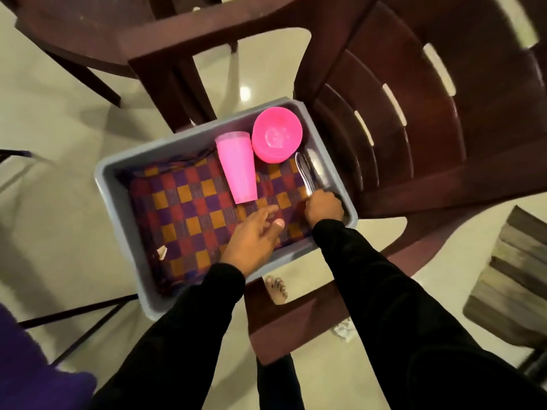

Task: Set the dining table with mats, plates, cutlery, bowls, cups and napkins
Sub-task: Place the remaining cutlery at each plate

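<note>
Right hand (pixel 323 209) fingers curled round cutlery (pixel 310 170) in grey tub (pixel 104 184); left hand (pixel 254 235) fingers relaxed, spread over checked cloth (pixel 189 208); pink cup (pixel 236 167) just beyond.

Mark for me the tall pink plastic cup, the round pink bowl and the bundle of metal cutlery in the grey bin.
Tall pink plastic cup (pixel 236 168): head view, middle of its side wall.
Round pink bowl (pixel 276 134): head view, inner base.
Bundle of metal cutlery (pixel 310 170): head view, middle of the shiny handles.

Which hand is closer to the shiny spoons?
Right. The right hand grips the cutlery by its near end in the grey tub. The left hand hovers open over the checkered cloth, farther away.
</note>
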